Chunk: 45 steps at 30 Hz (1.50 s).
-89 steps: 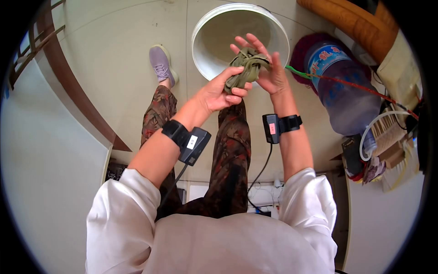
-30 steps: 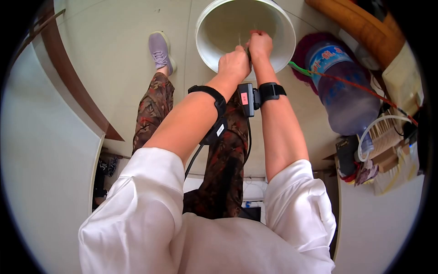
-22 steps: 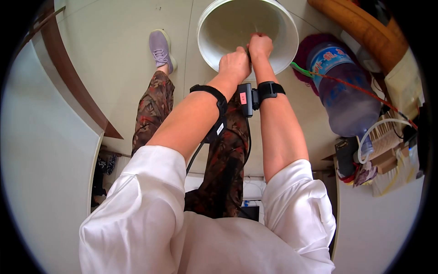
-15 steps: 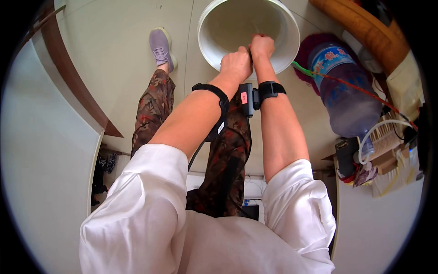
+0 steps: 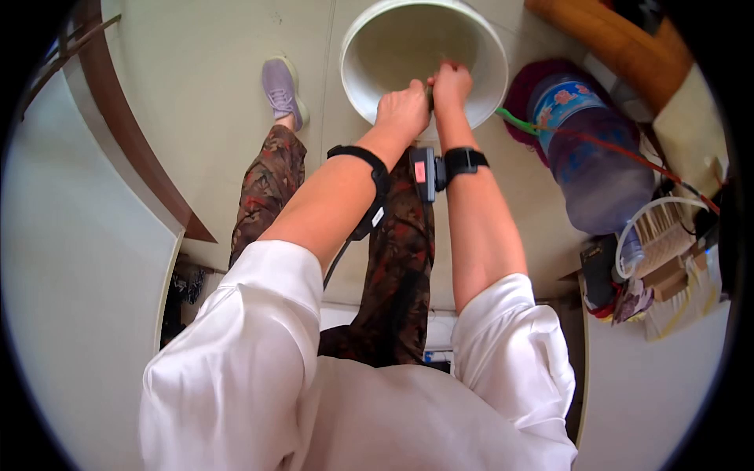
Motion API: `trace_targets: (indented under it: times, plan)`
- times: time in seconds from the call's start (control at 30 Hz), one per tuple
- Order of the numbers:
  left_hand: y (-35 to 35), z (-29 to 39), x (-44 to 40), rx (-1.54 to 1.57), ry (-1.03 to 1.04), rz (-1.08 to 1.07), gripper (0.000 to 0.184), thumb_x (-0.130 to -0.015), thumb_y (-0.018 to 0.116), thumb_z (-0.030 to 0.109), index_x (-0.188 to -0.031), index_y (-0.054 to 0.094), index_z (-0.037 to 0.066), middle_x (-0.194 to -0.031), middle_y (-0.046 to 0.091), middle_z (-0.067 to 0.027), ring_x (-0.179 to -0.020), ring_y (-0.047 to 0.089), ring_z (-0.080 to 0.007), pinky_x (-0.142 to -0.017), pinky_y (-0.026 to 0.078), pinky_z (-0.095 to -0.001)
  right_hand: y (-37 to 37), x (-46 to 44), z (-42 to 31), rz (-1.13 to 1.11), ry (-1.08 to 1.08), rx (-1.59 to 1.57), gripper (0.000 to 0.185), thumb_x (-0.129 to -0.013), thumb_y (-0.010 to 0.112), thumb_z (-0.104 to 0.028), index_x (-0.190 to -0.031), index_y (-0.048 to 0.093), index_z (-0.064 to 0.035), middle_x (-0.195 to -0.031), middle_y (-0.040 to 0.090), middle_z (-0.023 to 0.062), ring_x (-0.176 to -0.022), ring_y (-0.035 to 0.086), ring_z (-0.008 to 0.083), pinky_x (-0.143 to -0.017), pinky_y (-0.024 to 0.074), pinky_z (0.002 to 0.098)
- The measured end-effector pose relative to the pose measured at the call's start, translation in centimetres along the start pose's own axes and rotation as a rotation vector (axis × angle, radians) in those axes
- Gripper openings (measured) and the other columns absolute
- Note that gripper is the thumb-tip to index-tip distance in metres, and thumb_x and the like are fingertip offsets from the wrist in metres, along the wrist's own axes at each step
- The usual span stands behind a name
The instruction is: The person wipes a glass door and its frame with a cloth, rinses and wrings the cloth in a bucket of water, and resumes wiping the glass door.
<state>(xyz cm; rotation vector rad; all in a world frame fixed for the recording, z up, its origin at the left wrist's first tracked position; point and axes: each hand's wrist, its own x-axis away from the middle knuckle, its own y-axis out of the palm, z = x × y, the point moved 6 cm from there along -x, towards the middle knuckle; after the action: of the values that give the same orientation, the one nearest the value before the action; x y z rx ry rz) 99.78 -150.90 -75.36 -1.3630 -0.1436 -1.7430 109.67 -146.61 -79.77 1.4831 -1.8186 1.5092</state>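
Note:
My left hand (image 5: 404, 110) is closed around an olive-green cloth (image 5: 430, 97), with its knuckles turned up. Right beside it, my right hand (image 5: 452, 85) is closed on the same cloth. Only a small strip of the cloth shows between the two fists; the rest is hidden by my fingers. Both hands are over the near part of a white bucket (image 5: 354, 93), which holds cloudy water (image 5: 393, 49). Black straps with small devices sit on both forearms.
A large plastic water bottle (image 5: 601, 169) lies at the right, with a green and red cord (image 5: 581, 136) across it. Wooden furniture (image 5: 620, 47) stands at the upper right. A purple shoe (image 5: 280, 88) is on the tiled floor, left of the bucket. White cabinets flank both sides.
Three seconds ago the cloth was bunched in my left hand and my right hand was open beside it; now both fists grip it, lower over the bucket. In the last second the hands have barely moved.

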Motion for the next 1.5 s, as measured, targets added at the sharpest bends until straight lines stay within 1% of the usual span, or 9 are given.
trace_targets:
  times: [0.23,0.4,0.6,0.67,0.77,0.97,1.03,1.23,1.5]
  plan:
    - [-4.8,-0.1,5.7,0.183,0.111,0.115,0.077,-0.066,0.070,0.016,-0.131,0.030,0.010,-0.132,0.037,-0.0225,-0.107,0.053,-0.0346,-0.077,0.050,-0.0422,-5.4,9.3,-0.6,-0.266,0.054,-0.550,0.031,-0.094,0.044,-0.025,-0.116,0.043,-0.0029,-0.102,0.060,0.0088,-0.096,0.053,0.0181,-0.078,0.0465,0.0325]
    - [-7.1,3.5,14.7,1.482,-0.400,-0.317,0.094,-0.078,0.065,0.040,-0.143,0.004,0.013,-0.143,0.020,-0.0146,-0.121,0.040,-0.0316,-0.089,0.044,-0.0454,-11.0,18.9,-2.1,-0.206,-0.209,-0.496,0.026,-0.094,0.048,-0.020,-0.113,0.052,-0.0026,-0.112,0.055,0.0069,-0.108,0.049,0.0180,-0.095,0.0357,0.0302]
    - [-10.5,8.8,24.4,1.389,-0.197,-0.262,0.080,-0.081,0.063,0.044,-0.138,0.023,0.005,-0.130,0.036,-0.0167,-0.112,0.046,-0.0219,-0.082,0.047,-0.0339,-18.3,34.1,-10.0,-0.369,-0.371,-0.339,0.028,-0.091,0.052,-0.025,-0.105,0.054,-0.0020,-0.096,0.061,0.0080,-0.092,0.057,0.0168,-0.085,0.0433,0.0282]
    - [-12.8,12.4,29.0,1.558,-0.091,-0.595,0.047,-0.082,0.058,0.048,-0.093,0.056,0.002,-0.057,0.052,-0.0045,-0.041,0.050,-0.0144,-0.041,0.046,-0.0270,-19.4,35.1,-11.6,-0.726,-0.129,-0.484,0.034,-0.092,0.048,-0.033,-0.105,0.055,-0.0023,-0.091,0.062,0.0098,-0.087,0.060,0.0198,-0.083,0.0453,0.0299]
    - [-15.8,15.3,33.5,1.638,-0.132,-0.754,0.037,-0.090,0.049,0.043,-0.071,0.050,0.011,-0.048,0.048,-0.0031,-0.037,0.048,-0.0129,-0.040,0.044,-0.0265,-20.0,37.5,-14.1,-1.191,0.254,-0.650,0.048,-0.093,0.038,-0.045,-0.102,0.058,-0.0025,-0.083,0.065,0.0129,-0.078,0.063,0.0253,-0.080,0.0487,0.0333]
    - [-27.6,12.2,33.7,0.989,0.318,-0.012,0.033,-0.091,0.049,0.032,-0.111,0.056,0.007,-0.093,0.062,-0.0098,-0.085,0.060,-0.0240,-0.074,0.047,-0.0275,-17.1,42.1,-21.8,-1.319,0.189,-0.379,0.061,-0.094,0.028,-0.050,-0.091,0.066,-0.0016,-0.093,0.066,0.0160,-0.090,0.063,0.0310,-0.085,0.0475,0.0414]
    - [-35.9,11.6,35.5,0.726,0.461,0.264,0.031,-0.090,0.050,0.029,-0.111,0.057,0.008,-0.104,0.061,-0.0124,-0.093,0.059,-0.0298,-0.080,0.045,-0.0306,-15.7,42.4,-25.3,-0.924,0.088,-0.300,0.063,-0.092,0.031,-0.055,-0.099,0.062,-0.0008,-0.100,0.064,0.0160,-0.103,0.058,0.0296,-0.093,0.0424,0.0397]
    - [-58.9,9.3,43.1,0.217,0.882,0.612,0.030,-0.088,0.051,0.017,-0.116,0.056,0.009,-0.123,0.053,-0.0078,-0.118,0.044,-0.0245,-0.096,0.035,-0.0351,-4.8,55.0,-41.9,-1.152,0.035,-0.831,0.073,-0.083,0.033,-0.068,-0.135,0.033,-0.0176,-0.138,0.036,0.0122,-0.124,0.038,0.0322,-0.098,0.0306,0.0557]
    - [-72.8,6.4,40.8,1.438,0.800,-0.270,0.026,-0.091,0.046,0.007,-0.116,0.052,0.002,-0.115,0.055,-0.0054,-0.110,0.049,-0.0141,-0.096,0.037,-0.0267,2.2,63.7,-61.7,-1.142,-0.451,-0.844,0.047,-0.089,0.047,-0.033,-0.120,0.047,0.0019,-0.119,0.052,0.0181,-0.110,0.051,0.0244,-0.094,0.0415,0.0355]
